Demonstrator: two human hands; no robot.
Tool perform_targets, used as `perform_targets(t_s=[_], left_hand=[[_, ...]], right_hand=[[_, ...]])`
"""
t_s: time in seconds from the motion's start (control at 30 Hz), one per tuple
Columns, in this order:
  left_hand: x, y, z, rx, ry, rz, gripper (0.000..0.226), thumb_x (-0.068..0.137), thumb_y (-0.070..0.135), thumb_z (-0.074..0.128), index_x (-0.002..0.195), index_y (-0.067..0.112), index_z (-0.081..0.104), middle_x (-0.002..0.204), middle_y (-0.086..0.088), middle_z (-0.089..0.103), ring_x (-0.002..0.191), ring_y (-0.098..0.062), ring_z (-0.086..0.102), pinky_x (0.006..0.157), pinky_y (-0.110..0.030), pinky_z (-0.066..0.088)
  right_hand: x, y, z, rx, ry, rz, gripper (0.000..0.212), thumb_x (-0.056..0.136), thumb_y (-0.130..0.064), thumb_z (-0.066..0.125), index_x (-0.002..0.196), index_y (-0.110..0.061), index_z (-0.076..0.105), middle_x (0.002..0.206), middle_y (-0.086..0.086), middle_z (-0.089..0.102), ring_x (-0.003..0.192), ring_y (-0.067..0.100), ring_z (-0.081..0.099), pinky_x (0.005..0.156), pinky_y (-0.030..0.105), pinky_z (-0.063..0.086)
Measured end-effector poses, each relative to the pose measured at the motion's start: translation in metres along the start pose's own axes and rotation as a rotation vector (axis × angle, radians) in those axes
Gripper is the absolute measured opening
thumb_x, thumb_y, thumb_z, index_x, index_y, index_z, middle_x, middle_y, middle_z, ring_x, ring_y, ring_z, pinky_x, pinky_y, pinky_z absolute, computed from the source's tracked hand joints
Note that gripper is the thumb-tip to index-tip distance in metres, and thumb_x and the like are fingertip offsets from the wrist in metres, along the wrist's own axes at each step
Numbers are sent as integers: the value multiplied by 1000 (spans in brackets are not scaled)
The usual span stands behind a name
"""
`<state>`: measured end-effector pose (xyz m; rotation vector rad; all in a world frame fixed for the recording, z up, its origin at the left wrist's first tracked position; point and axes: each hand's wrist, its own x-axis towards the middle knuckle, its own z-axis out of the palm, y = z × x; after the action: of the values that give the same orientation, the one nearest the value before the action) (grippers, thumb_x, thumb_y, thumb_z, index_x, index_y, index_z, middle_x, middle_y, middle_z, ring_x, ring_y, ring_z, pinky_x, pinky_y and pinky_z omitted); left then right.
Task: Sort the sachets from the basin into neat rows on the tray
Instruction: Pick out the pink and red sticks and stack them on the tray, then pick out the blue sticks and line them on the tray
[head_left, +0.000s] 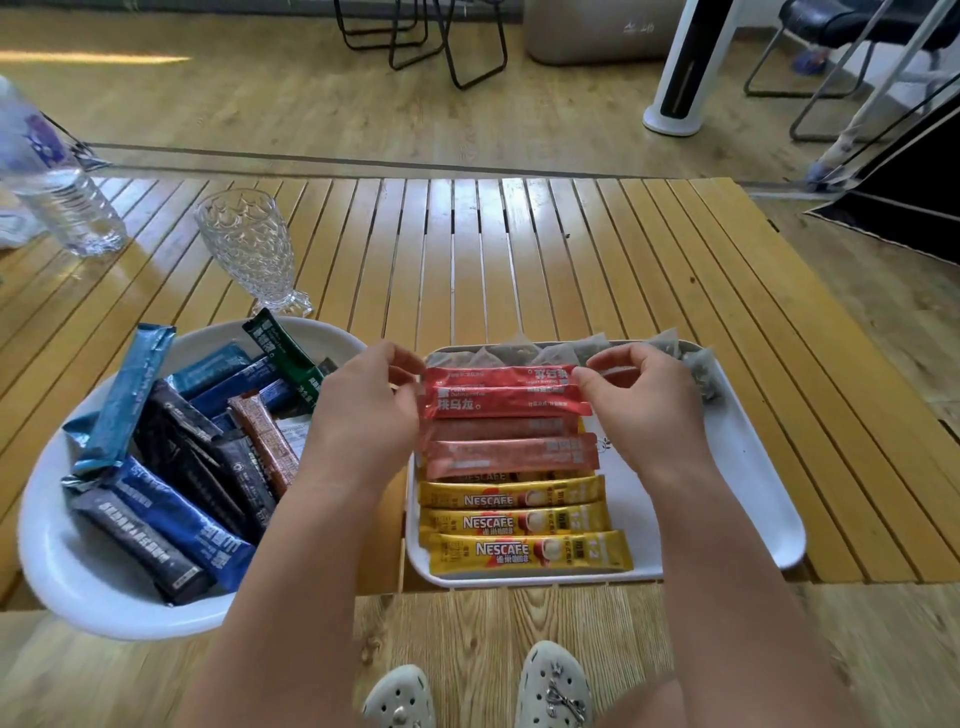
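Observation:
A white tray (748, 499) lies on the slatted table at the right. On it lie yellow Nescafe sachets (524, 553) at the near edge, pinkish sachets (511, 452) above them, red sachets (501, 392) further back, and grey tea bags (550, 351) along the far rim. My left hand (363, 405) pinches the left ends of the red sachets. Their right ends are pinched by my right hand (639, 395). To the left, the white basin (67, 561) holds several blue, dark, brown and green sachets (171, 467).
A patterned drinking glass (249, 244) stands just behind the basin. A clear water bottle (52, 176) stands at the far left. The table's near edge runs right under the tray and basin. Chair legs and a white tower fan (685, 67) stand on the floor beyond.

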<state>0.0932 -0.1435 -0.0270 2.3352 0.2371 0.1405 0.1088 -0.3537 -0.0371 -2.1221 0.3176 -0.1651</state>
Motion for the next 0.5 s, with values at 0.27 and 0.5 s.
perform_targets(t_s=[0.27,0.5], left_hand=[[-1,-36,-66,125,203,-186,11,93,20,58,100,18,67,92,-2,67,89,-21,61,78,-36,49],[-6,-97,-112,301,191,-638,39,83,42,66,98,7,69,83,-13,65,74,-30,58,50,-30,34]], right_hand=[[-32,-44,45,140,-175,-112,16,91,-26,65,105,-18,66,96,-2,68,91,14,66,71,32,61],[-81,-77,105,-13,-373,-295,17,90,-21,62,105,-17,71,97,1,73,88,13,66,83,34,56]])
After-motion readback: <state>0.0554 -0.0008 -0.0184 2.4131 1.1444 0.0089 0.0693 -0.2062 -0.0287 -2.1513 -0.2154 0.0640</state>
